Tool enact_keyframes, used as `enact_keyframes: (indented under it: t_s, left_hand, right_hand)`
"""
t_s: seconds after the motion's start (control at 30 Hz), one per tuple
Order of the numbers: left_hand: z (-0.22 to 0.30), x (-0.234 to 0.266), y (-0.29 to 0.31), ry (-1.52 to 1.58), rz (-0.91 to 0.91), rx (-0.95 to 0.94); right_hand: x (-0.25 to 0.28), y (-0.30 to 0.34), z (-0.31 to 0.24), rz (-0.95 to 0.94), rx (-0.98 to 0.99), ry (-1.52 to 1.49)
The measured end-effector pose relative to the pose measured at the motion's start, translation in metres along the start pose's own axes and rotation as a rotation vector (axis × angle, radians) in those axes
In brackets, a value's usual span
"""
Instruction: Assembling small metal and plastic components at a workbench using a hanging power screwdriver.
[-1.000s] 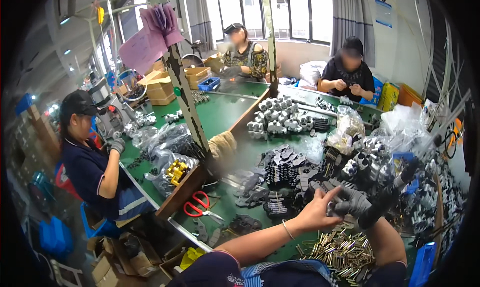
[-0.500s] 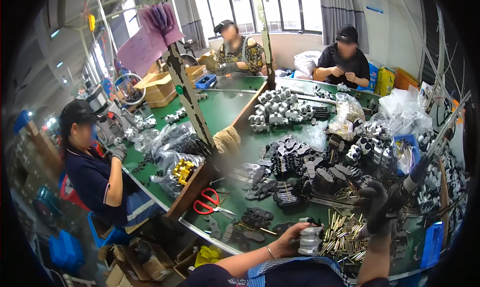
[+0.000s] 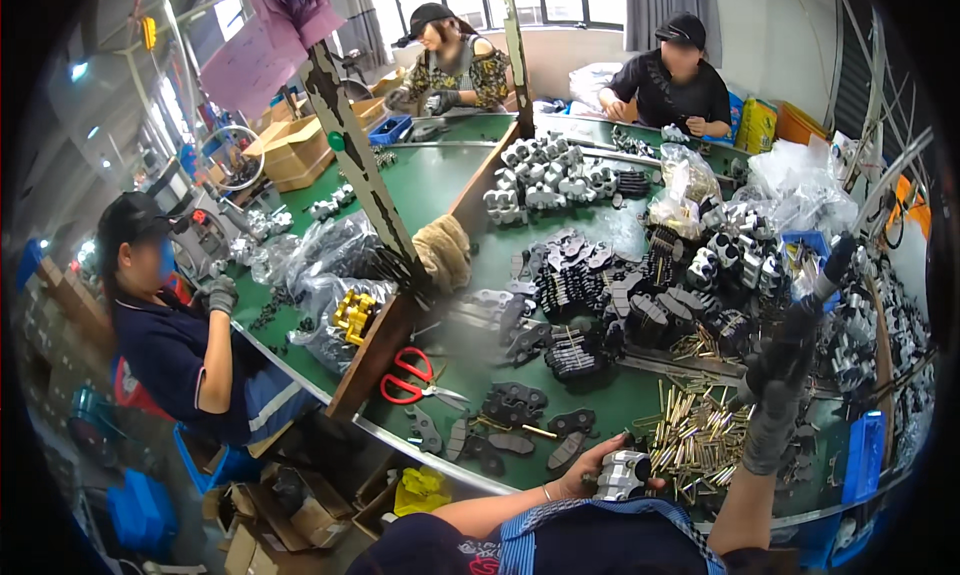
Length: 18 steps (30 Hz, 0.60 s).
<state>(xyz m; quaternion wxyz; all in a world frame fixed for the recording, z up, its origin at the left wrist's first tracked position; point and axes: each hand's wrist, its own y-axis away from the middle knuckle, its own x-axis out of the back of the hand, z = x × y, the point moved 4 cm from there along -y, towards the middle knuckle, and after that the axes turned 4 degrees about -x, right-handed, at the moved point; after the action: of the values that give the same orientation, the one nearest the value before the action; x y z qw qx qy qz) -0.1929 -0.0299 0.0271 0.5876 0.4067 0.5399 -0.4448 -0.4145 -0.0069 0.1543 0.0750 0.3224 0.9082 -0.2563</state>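
My left hand [image 3: 588,471], bare with a bracelet at the wrist, is closed around a silver metal brake caliper [image 3: 622,474] just above the near table edge. My right hand [image 3: 782,360] wears a dark glove and is raised over the right part of the table. It appears wrapped round a black, rod-shaped hanging power tool [image 3: 829,277]; glove and tool are both dark, so the fingers are hard to separate. Between my hands lies a heap of brass-coloured and silver pins [image 3: 697,437]. Flat brake pads [image 3: 515,404] lie left of the caliper.
Red-handled scissors [image 3: 408,377] lie by the wooden divider [image 3: 375,360]. Stacked brake pads [image 3: 577,353] and piled calipers [image 3: 550,175] cover the middle and far table. A blue bin [image 3: 862,458] stands at right. Co-workers sit at left [image 3: 180,325] and across the table [image 3: 455,70], [image 3: 680,80].
My right hand and the black tool have moved up, away from the pins. The caliper in my left hand has turned and another face shows. The whole view has shifted slightly.
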Motion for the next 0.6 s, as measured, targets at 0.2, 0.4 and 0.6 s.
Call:
enact_keyframes:
  t_s: [0.2,0.4,0.6]
  left_hand:
    - [-0.012,0.002,0.009,0.026,-0.1,-0.079]
    - [0.03,-0.031,-0.013,-0.044,0.026,-0.268]
    - [0.034,-0.045,-0.018,0.097,0.092,-0.232]
  right_hand:
    - [-0.01,0.001,-0.004,-0.017,-0.18,0.257]
    - [-0.081,-0.012,-0.037,-0.199,0.009,-0.049]
    - [-0.122,-0.016,-0.052,-0.474,-0.04,-0.273]
